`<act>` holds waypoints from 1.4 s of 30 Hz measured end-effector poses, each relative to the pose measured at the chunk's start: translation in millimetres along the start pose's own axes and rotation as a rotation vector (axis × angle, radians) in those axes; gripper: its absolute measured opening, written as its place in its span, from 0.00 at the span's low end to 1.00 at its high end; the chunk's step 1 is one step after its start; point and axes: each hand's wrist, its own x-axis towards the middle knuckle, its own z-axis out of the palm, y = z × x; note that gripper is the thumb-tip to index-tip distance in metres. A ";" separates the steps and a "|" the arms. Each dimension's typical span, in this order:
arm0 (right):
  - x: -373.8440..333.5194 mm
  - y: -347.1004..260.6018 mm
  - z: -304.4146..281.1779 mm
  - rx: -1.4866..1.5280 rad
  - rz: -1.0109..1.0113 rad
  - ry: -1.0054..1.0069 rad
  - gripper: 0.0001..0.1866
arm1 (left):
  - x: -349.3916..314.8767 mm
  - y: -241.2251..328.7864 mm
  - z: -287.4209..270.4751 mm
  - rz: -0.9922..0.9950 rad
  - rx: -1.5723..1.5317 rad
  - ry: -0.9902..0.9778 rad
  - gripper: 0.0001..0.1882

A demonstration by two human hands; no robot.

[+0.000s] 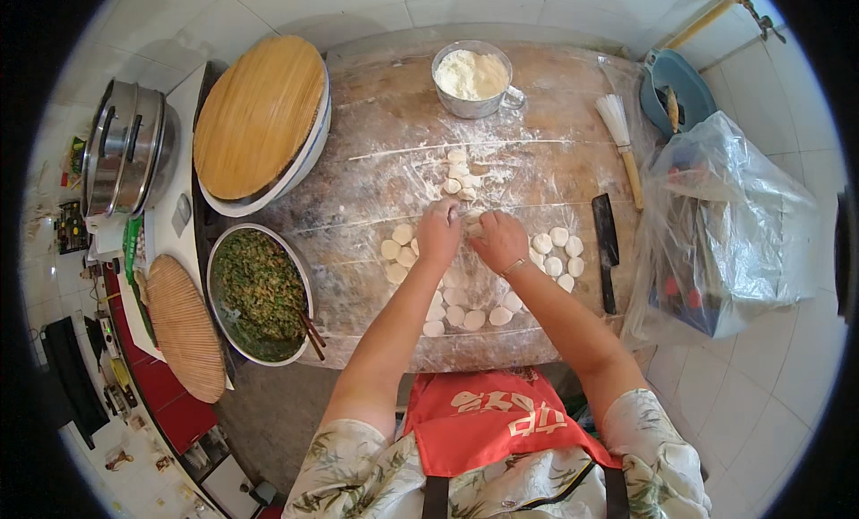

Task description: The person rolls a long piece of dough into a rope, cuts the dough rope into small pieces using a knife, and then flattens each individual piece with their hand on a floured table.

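Observation:
Over the floured wooden board [376, 98], my left hand [438, 234] and my right hand [499, 242] are close together with their fingers curled in. What either hand grips, if anything, is hidden by the fingers. Just beyond them lies a little heap of small dough pieces [459, 172]. Flattened dough discs [474, 319] lie nearer to me, between and under my forearms, partly covered by them. More of these discs [553, 266] are grouped right of my right hand, and others [394, 250] left of my left wrist.
A metal cup of flour [472, 79] stands at the back. At left are a bowl of green filling [259, 295] with chopsticks, and a round wooden lid [259, 116] on a basin. A cleaver [606, 250], a brush [620, 134] and a plastic-covered box [716, 242] lie at right.

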 end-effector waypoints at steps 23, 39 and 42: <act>45.0 62.5 -22.8 0.033 0.012 0.132 0.12 | 46.8 -31.2 -48.9 0.123 0.334 0.096 0.20; 29.4 101.0 -40.2 0.168 0.128 0.098 0.18 | 37.5 -55.9 -60.6 0.060 0.313 0.160 0.22; 38.1 99.7 -35.2 0.000 0.064 0.054 0.19 | 46.0 -57.5 -59.1 0.032 0.254 0.058 0.23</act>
